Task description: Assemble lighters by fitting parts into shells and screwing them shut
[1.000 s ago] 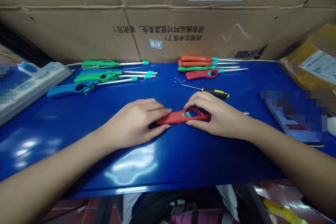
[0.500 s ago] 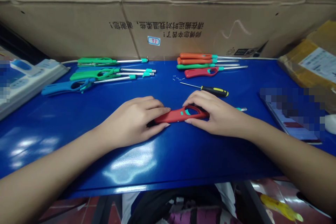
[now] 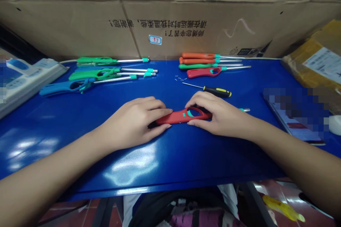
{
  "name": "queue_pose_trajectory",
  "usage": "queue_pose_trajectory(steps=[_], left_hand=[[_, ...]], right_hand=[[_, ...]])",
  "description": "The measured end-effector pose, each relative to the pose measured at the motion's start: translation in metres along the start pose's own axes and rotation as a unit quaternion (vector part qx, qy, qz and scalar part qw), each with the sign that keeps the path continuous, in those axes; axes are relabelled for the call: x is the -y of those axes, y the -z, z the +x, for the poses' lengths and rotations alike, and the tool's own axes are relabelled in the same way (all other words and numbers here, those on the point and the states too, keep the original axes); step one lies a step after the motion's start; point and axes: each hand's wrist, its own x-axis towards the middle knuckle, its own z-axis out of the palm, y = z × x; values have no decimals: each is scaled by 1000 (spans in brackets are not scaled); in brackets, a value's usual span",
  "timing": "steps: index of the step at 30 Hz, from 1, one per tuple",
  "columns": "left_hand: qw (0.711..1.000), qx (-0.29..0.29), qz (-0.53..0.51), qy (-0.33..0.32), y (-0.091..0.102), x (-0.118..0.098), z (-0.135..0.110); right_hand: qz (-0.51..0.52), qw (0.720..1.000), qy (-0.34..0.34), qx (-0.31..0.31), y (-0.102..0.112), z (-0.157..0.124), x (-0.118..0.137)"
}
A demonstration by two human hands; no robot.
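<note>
A red gas lighter point(image 3: 174, 117) with a turquoise trigger lies across the blue table in front of me. My left hand point(image 3: 144, 118) pinches the butt of its handle between thumb and fingers. Around the trigger-guard end, my right hand point(image 3: 213, 113) is closed; most of the metal tube is hidden beneath it, and the tip shows past the knuckles. Just beyond the right hand lies a screwdriver point(image 3: 217, 91) with a black and yellow handle. Several tiny white slivers point(image 3: 179, 78) are scattered near its tip.
Several green and blue lighters point(image 3: 89, 76) lie at the back left, beside a white power strip point(image 3: 25, 83). More orange, green and red lighters point(image 3: 204, 72) are at the back right. A tablet-like device point(image 3: 295, 120) and a taped carton point(image 3: 317, 67) stand right. Cardboard point(image 3: 87, 32) walls the back.
Both hands keep the same hold on the red gas lighter. The whole view has shifted very slightly; nothing on the table has visibly moved.
</note>
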Motion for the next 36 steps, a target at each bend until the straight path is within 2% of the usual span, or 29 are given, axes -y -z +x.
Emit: queue_pose_trajectory(steps=[9,16,18,22,24,26,30,36], left_hand=[[999,13,3,45,1,-6,-2],[990,18,-93,100,0,-4,1],[990,25,-91,104,1,-5,2],[997,20,13,76,-2,-9,1],[996,2,73,58,-6,-9,0],[995,-19,89,39,-10,-6,0],[998,-48,25,22,-11,0,0],[992,-68,-101,15,-8,-5,0]], right_hand=[[30,999,-26,-13,-3,3,-1],[60,996,-71,-15,-4,4,1],[59,995,-73,-17,-5,4,1],[9,1000,-24,-18,-4,4,2],[-45,999,12,-9,-2,4,3],[-82,996,35,-1,0,4,3],[-96,993,65,-9,4,5,2],[-91,989,99,-64,0,3,7]])
